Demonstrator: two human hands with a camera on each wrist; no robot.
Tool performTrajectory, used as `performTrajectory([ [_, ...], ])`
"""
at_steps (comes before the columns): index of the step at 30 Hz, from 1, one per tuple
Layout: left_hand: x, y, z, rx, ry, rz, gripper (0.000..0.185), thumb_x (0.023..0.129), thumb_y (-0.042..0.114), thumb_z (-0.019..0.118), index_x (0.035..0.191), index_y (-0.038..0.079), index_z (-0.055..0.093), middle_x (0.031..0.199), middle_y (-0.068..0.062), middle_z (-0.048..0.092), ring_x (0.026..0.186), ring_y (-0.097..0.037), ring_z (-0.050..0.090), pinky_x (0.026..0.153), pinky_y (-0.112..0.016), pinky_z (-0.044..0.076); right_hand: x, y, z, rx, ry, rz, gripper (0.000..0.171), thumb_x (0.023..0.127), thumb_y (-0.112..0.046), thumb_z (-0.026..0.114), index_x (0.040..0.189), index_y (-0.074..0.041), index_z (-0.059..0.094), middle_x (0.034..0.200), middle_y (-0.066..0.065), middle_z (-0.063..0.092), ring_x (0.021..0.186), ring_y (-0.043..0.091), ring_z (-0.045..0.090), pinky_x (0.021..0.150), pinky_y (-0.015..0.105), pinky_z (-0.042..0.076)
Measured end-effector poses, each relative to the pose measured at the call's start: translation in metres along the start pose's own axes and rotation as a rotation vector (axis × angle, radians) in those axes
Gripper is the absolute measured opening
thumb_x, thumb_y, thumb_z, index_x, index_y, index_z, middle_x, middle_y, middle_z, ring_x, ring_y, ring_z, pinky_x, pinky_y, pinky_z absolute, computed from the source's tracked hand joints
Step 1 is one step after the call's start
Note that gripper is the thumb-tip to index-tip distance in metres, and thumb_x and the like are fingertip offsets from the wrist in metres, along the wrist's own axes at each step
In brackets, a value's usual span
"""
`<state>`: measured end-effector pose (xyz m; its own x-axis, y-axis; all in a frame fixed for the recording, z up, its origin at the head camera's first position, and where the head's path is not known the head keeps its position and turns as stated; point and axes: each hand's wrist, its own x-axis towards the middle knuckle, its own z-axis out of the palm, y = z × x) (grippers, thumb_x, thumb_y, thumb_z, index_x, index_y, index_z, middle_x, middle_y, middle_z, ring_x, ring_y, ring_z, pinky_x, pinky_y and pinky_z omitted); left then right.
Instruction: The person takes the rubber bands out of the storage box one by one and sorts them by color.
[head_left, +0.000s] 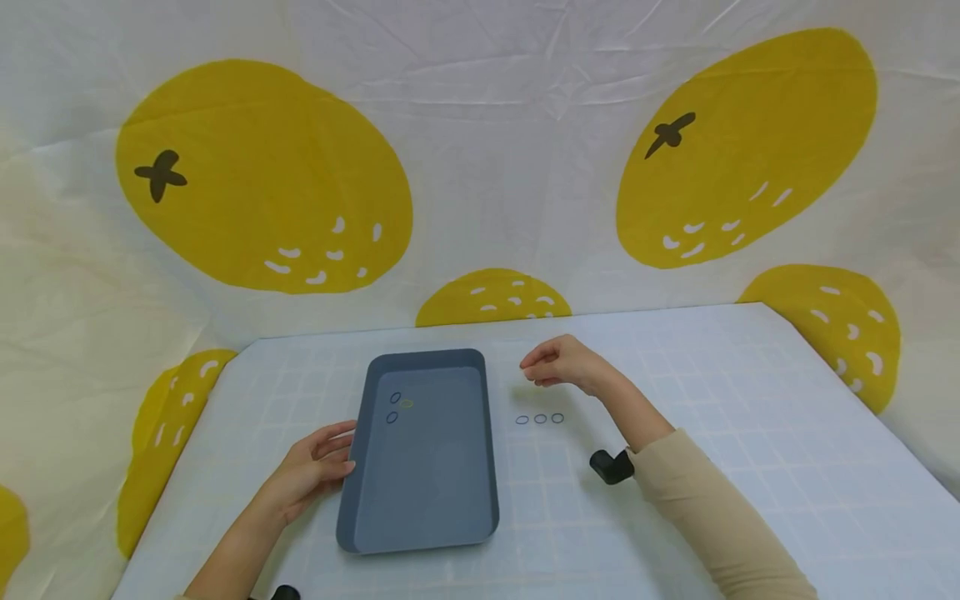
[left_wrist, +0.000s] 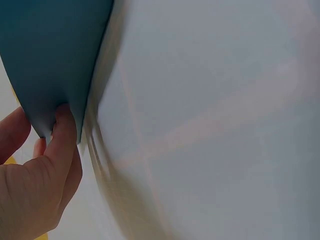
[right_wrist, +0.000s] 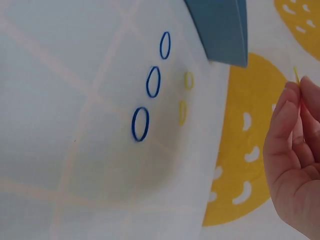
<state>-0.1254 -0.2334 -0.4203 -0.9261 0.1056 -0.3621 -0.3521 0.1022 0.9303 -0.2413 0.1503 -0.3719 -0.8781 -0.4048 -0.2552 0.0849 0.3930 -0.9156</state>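
Note:
My left hand (head_left: 307,468) grips the left side of a blue-grey rectangular tray (head_left: 423,475); in the left wrist view, its thumb and fingers lie on both sides of the tray's wall. Inside the tray are two dark blue rubber bands (head_left: 392,417) and a yellow one (head_left: 407,404). To the right of the tray, my right hand (head_left: 566,364) is raised over the table. Between thumb and fingertips it pinches a thin yellow rubber band (right_wrist: 296,75). Below it on the table, three blue rubber bands (right_wrist: 153,82) form a row, with two yellow rubber bands (right_wrist: 189,80) beside them.
A pale checked cloth covers the table (head_left: 720,467). Behind it hangs a white curtain (head_left: 510,167) printed with large yellow fruit. A black wrist-worn device (head_left: 611,467) sticks out beside the right sleeve (head_left: 712,508).

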Motion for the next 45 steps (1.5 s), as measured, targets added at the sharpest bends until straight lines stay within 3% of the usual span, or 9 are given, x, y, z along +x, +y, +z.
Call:
performTrajectory([
  [7, 0.000, 0.001, 0.001, 0.001, 0.000, -0.007, 0.069, 0.081, -0.010, 0.061, 0.141, -0.005, 0.028, 0.139, -0.031, 0.034, 0.114, -0.024, 0.051, 0.079, -0.031, 0.050, -0.002, 0.016, -0.009, -0.030, 0.040, 0.058, 0.030, 0.085, -0.007, 0.066, 0.109, 0.012, 0.061, 0.097, 0.019, 0.068, 0.077, 0.019, 0.062, 0.077, 0.033, 0.052],
  [13, 0.000, 0.001, 0.001, 0.008, 0.007, -0.004, 0.069, 0.081, -0.010, 0.061, 0.141, -0.005, 0.029, 0.139, -0.031, 0.034, 0.116, -0.026, 0.050, 0.079, -0.030, 0.050, -0.001, 0.027, -0.013, -0.019, 0.083, 0.087, 0.028, 0.085, -0.004, 0.065, 0.108, 0.012, 0.061, 0.096, 0.015, 0.068, 0.085, 0.022, 0.064, 0.080, 0.035, 0.052],
  [19, 0.000, 0.000, 0.000, 0.005, -0.006, 0.002, 0.069, 0.081, -0.010, 0.061, 0.142, -0.005, 0.028, 0.139, -0.031, 0.034, 0.115, -0.025, 0.051, 0.079, -0.031, 0.050, 0.004, 0.043, -0.018, -0.055, 0.153, 0.139, 0.024, 0.084, -0.002, 0.065, 0.105, 0.010, 0.064, 0.090, 0.008, 0.067, 0.075, 0.011, 0.061, 0.074, 0.028, 0.052],
  [31, 0.000, 0.001, -0.002, -0.009, -0.017, 0.010, 0.070, 0.081, -0.009, 0.062, 0.142, -0.005, 0.028, 0.139, -0.030, 0.035, 0.112, -0.022, 0.053, 0.079, -0.032, 0.050, 0.011, 0.055, -0.016, -0.137, 0.136, 0.080, 0.013, 0.079, -0.005, 0.072, 0.088, 0.003, 0.069, 0.082, 0.010, 0.065, 0.066, 0.013, 0.057, 0.062, 0.024, 0.050],
  [45, 0.002, 0.001, -0.003, 0.001, -0.022, 0.012, 0.069, 0.082, -0.008, 0.061, 0.142, -0.005, 0.028, 0.140, -0.030, 0.034, 0.111, -0.021, 0.054, 0.080, -0.031, 0.050, 0.016, 0.051, -0.012, -0.195, 0.172, 0.154, 0.014, 0.081, -0.003, 0.070, 0.093, 0.005, 0.068, 0.083, 0.008, 0.064, 0.067, 0.013, 0.055, 0.062, 0.023, 0.048],
])
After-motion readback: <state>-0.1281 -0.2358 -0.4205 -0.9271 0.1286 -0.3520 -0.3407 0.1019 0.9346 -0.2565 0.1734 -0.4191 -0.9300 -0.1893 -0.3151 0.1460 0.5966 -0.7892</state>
